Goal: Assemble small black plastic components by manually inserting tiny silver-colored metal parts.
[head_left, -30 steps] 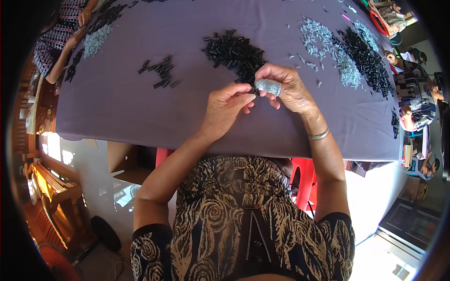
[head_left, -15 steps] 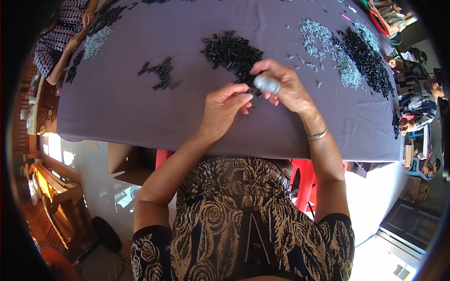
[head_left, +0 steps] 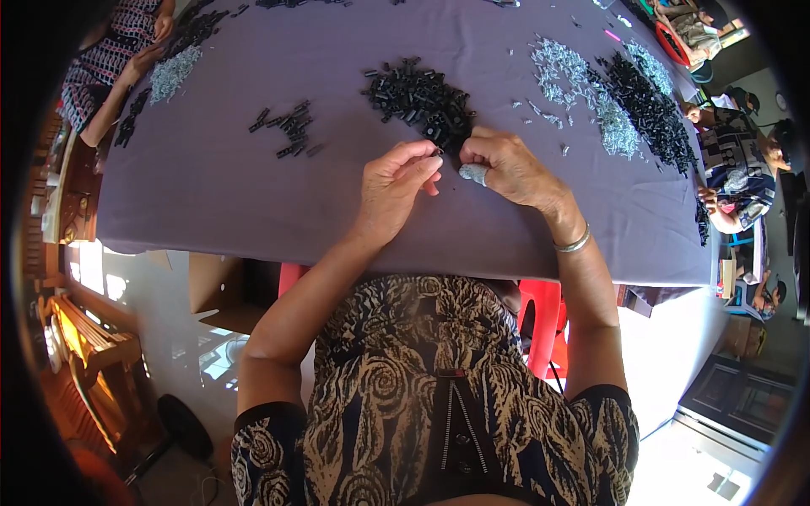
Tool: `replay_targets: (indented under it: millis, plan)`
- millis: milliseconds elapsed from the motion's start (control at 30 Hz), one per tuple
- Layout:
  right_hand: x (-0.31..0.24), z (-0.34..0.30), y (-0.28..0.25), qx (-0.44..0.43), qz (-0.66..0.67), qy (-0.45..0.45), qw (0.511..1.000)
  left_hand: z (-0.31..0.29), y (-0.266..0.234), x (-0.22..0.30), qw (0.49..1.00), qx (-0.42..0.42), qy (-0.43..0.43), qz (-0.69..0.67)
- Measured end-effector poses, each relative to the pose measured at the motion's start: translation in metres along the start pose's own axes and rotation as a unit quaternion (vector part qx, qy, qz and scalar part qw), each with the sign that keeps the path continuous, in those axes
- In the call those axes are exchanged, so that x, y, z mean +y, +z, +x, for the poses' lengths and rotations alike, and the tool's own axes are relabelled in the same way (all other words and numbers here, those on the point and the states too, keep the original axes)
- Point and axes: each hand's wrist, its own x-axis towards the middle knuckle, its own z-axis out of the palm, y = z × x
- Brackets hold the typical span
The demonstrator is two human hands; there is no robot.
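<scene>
Black small parts [head_left: 422, 99] sit heaped on the purple tabletop [head_left: 219, 194], and I'm right at the near edge of that heap now. My left hand [head_left: 395, 187] has its thumb and fingertips pinched together on a tiny dark piece, held just off the cloth beside the pile. My right hand [head_left: 506, 169] is curled close against it, the two hands nearly touching, and its fingers are closed around a small silvery-grey object [head_left: 474, 174] that peeks out under the knuckles; I can't tell what that object is. A metal bangle [head_left: 574, 244] rides my right wrist. To the left of the main heap I see a smaller scatter of black pieces [head_left: 289, 129] lying well apart from my hands. Farther right, a pile of silvery bits [head_left: 582, 93] lies beside another dark heap [head_left: 650, 114]. At the far left corner another person's arm [head_left: 118, 88] reaches onto the tabletop near a little silvery pile [head_left: 175, 72]. At the right edge someone in patterned clothing [head_left: 734, 169] sits beside the tabletop. Below the tabletop edge a red chair [head_left: 540, 325] shows behind my patterned top.
</scene>
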Motion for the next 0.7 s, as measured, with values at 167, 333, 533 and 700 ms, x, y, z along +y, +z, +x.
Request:
replay_targets:
  millis: [167,333,533,700]
  plan:
    - [-0.004,-0.008,0.004,0.035,0.017,-0.009,0.999,0.0,0.0,-0.002,1.0,-0.015,-0.004,-0.001]
    - [-0.009,-0.011,0.004,0.068,0.332,0.14,0.93,0.0,0.0,-0.003,0.999,-0.03,-0.012,0.004]
    - [-0.015,-0.001,0.017,0.097,0.483,0.096,0.865,0.0,-0.001,-0.003,0.999,-0.042,-0.002,0.022]
    - [-0.017,0.0,0.021,0.095,0.521,0.107,0.841,-0.001,-0.001,-0.003,0.999,-0.04,-0.006,0.023]
